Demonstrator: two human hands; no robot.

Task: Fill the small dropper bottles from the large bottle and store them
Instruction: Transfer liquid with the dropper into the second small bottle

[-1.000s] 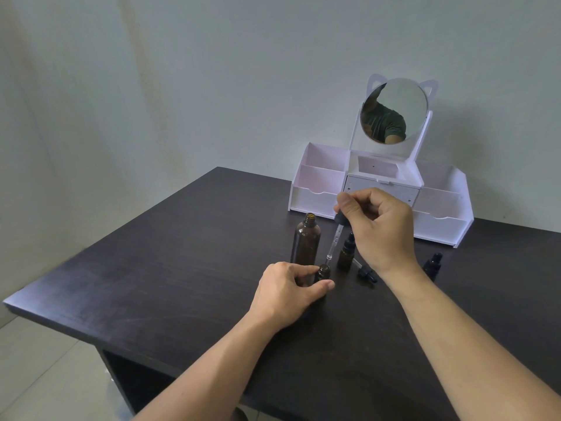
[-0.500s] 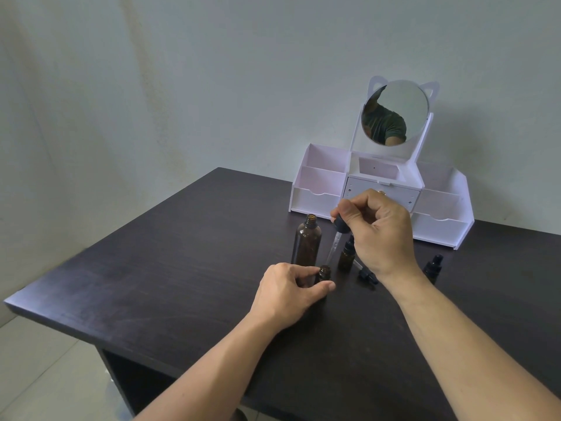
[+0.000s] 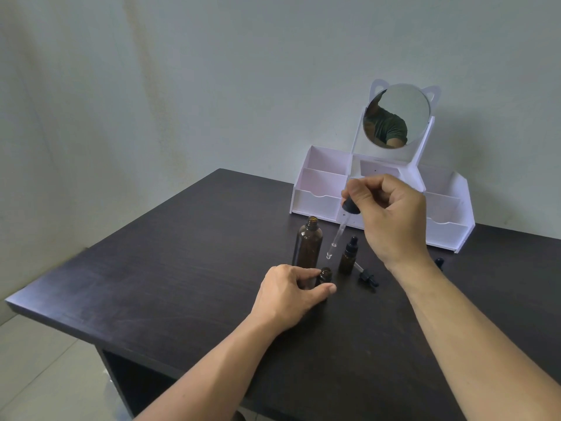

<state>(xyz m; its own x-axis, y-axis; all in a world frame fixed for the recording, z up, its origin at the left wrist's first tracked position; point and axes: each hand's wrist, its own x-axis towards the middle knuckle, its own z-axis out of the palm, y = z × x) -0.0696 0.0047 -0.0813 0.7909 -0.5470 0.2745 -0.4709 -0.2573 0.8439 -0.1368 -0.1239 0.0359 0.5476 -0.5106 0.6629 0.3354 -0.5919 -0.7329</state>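
Note:
A large amber bottle (image 3: 309, 243) stands open on the dark table (image 3: 182, 268). My left hand (image 3: 288, 294) holds a small open amber bottle (image 3: 325, 275) upright on the table, just in front of the large one. My right hand (image 3: 387, 212) pinches the black bulb of a long glass dropper (image 3: 338, 235), which hangs tilted, its tip a little above the small bottle's mouth. A second small bottle (image 3: 348, 256) with a black dropper cap stands to the right. A loose dropper cap (image 3: 367, 276) lies beside it.
A white organizer (image 3: 315, 189) with open compartments, a small drawer and a round mirror (image 3: 397, 115) stands at the back against the wall. Another small capped bottle (image 3: 439, 263) shows partly behind my right forearm. The table's left edge drops to a tiled floor.
My right hand has lifted the dropper slightly, so its tip now hangs above the small bottle's mouth. My left hand has kept its hold on the small bottle.

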